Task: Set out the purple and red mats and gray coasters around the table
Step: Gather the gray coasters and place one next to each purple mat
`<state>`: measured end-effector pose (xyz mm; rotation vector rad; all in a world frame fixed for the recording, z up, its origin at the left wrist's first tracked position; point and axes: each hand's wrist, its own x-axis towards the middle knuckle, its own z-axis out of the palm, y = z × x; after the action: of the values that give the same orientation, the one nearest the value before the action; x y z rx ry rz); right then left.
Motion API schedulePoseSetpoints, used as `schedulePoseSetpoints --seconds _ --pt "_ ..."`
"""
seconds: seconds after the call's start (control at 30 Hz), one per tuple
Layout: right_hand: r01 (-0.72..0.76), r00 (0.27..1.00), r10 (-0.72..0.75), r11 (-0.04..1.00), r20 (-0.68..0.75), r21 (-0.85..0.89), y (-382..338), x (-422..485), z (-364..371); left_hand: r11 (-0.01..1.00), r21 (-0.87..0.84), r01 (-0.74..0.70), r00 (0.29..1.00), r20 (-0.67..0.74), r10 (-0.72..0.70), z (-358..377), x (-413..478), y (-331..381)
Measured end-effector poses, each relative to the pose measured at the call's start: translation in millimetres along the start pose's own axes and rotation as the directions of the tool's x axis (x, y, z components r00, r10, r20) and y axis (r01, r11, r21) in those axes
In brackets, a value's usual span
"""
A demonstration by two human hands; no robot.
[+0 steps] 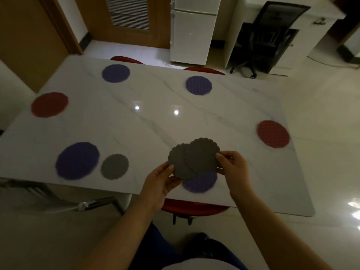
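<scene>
Head view: left hand (158, 184) and right hand (232, 164) both pinch fanned gray coasters (192, 160) above the table's (155, 121) near edge, over a purple mat (200, 182).

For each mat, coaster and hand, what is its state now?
Purple mats: flat on table.
Red mats: flat at table ends.
Gray coaster: laid beside near-left purple mat.
Coaster stack: held above table, fanned.
Left hand: grip on stack.
Right hand: grip on stack.

Both hands are holding fanned gray coasters (194, 158) above the surface (155, 121): the left hand (161, 182) is gripping the lower edge, the right hand (232, 164) is pinching the right edge, over a purple mat (201, 183).
</scene>
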<state>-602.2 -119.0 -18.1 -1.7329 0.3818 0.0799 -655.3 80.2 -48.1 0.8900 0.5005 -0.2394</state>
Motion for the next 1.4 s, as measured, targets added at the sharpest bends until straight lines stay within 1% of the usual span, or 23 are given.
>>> schedulePoseSetpoints --seconds 0.07,0.1,0.17,0.27,0.33,0.4,0.53,0.63,0.77,0.87,1.0,1.1,1.23,1.33,1.4 --pt "-0.064 0.998 0.065 0.994 -0.013 0.094 9 12 -37 0.998 -0.048 -0.036 0.998 -0.06 0.033 13 -3 -19" --pt "-0.085 0.996 0.088 0.991 -0.023 0.106 15 19 -54 0.996 -0.071 -0.052 0.995 -0.088 0.046 18 -5 -26" --pt "-0.135 0.99 0.139 0.987 -0.039 0.09 30 32 -83 0.992 -0.105 -0.076 0.99 -0.13 0.062 26 -7 -38" --pt "-0.264 0.962 0.267 0.962 -0.047 0.069 62 47 -111 0.99 -0.11 -0.094 0.981 -0.179 0.073 32 -12 -48" --pt "-0.337 0.938 0.341 0.939 -0.057 0.063 83 53 -120 0.99 -0.101 -0.102 0.977 -0.199 0.08 34 -15 -53" --pt "-0.38 0.921 0.384 0.923 -0.068 0.056 99 57 -121 0.99 -0.099 -0.104 0.973 -0.216 0.081 34 -17 -54" --pt "-0.425 0.903 0.424 0.905 -0.071 -0.001 118 61 -115 0.99 -0.092 -0.108 0.973 -0.216 0.086 31 -16 -50" --pt "-0.389 0.92 0.377 0.911 -0.107 -0.138 125 66 -112 0.99 -0.088 -0.113 0.974 -0.208 0.093 30 -13 -46" --pt "-0.321 0.947 0.282 0.867 -0.156 -0.382 126 65 -118 0.992 -0.076 -0.099 0.977 -0.198 0.082 29 -10 -46" --pt "-0.271 0.962 0.221 0.854 -0.163 -0.444 126 62 -125 0.996 -0.06 -0.066 0.985 -0.165 0.055 31 -5 -44" --pt "-0.262 0.962 0.215 0.902 -0.17 -0.343 120 60 -130 1.0 0.0 -0.016 0.993 -0.114 0.016 47 8 -45" --pt "-0.21 0.975 0.184 0.946 -0.125 -0.247 109 60 -139 0.999 0.047 0.011 0.998 -0.062 -0.008 73 20 -53" --pt "-0.146 0.988 0.141 0.986 -0.07 -0.081 90 66 -164 0.997 0.061 0.056 0.998 0.003 -0.056 123 35 -78" --pt "-0.103 0.995 0.102 0.994 -0.009 -0.046 79 78 -199 0.993 0.096 0.066 0.998 0.007 -0.067 170 47 -104" --pt "-0.08 0.996 0.082 0.996 0.041 -0.042 75 88 -227 0.994 0.097 0.05 0.999 -0.011 -0.049 202 57 -125"
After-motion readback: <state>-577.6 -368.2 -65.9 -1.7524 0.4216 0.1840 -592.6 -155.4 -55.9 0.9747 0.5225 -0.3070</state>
